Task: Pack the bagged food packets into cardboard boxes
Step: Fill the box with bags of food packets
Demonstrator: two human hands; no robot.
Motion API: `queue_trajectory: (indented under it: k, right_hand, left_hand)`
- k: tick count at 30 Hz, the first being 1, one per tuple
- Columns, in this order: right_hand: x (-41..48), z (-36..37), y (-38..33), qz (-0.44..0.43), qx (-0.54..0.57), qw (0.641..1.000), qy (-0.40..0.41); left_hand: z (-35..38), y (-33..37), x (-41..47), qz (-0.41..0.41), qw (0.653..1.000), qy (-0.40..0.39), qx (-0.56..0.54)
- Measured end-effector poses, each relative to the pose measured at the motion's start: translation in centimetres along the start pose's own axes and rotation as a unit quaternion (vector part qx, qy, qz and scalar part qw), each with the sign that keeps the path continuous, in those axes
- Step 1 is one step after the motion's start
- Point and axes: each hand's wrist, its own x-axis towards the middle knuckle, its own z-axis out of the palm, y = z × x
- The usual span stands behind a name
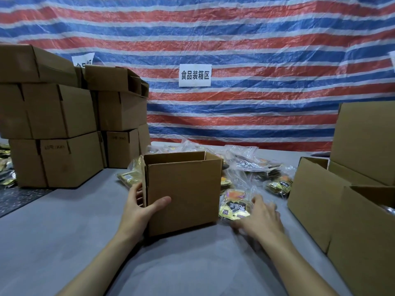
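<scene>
Box braced: left hand clamps near-left corner. Right hand spread, blurred, over bagged packet, empty; I'd pinch bag edge.

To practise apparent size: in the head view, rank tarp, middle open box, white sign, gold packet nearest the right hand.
1. Tarp.
2. Open box.
3. Sign and packet: they look alike; the packet is nearer and partly hidden, so unranked.

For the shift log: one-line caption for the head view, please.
Left hand grips the open cardboard box while the right hand reaches toward a bagged food packet beside it.
</scene>
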Motion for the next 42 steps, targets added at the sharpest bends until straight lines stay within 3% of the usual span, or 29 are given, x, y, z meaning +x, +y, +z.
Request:
queue_trajectory:
  k: [3,8,12,15,18,21,26,31,36,42]
  right_hand:
    - [0.4,0.3,0.6,-0.022,-0.022,0.999,0.013]
    - [0.6,1.2,0.3,-0.112,0.085,0.984,0.114]
    - [0.9,0.7,0.1,-0.147,0.306,0.921,0.192]
    - [1.0,0.1,0.0,-0.143,0.387,0.88,0.235]
    - [1.3,-0.5,-0.1,-0.133,0.456,0.853,0.217]
    - [1.5,-1.0,-0.2,-0.115,0.459,0.858,0.198]
    - [1.5,-2.3,-0.7,-0.153,0.355,0.877,0.284]
    - [1.9,-4.9,-2.7,-0.162,0.276,0.892,0.321]
    - [1.7,-9.4,-5.3,-0.171,0.324,0.85,0.378]
    - [-0.2,-13.6,-8.7,-0.182,0.483,0.747,0.42]
  left_hand:
    - [0.0,-0.1,-0.1,-0.001,1.0,-0.015,-0.016]
    - [0.2,-0.1,-0.2,0.008,0.999,-0.042,-0.026]
    - [0.2,-0.2,-0.3,0.011,0.997,-0.073,-0.031]
    - [0.2,-0.4,-0.6,0.01,0.993,-0.112,-0.026]
    - [0.3,-0.4,-0.9,0.004,0.989,-0.145,-0.017]
    - [0.6,-0.5,-1.2,-0.001,0.986,-0.164,-0.012]
    - [0.8,-0.4,-1.2,-0.007,0.982,-0.189,-0.006]
    - [0.9,-0.3,-1.2,-0.016,0.983,-0.185,0.008]
    - [1.1,0.0,-1.4,-0.023,0.982,-0.189,0.006]
    - [1.1,0.2,-1.4,-0.034,0.978,-0.207,0.012]
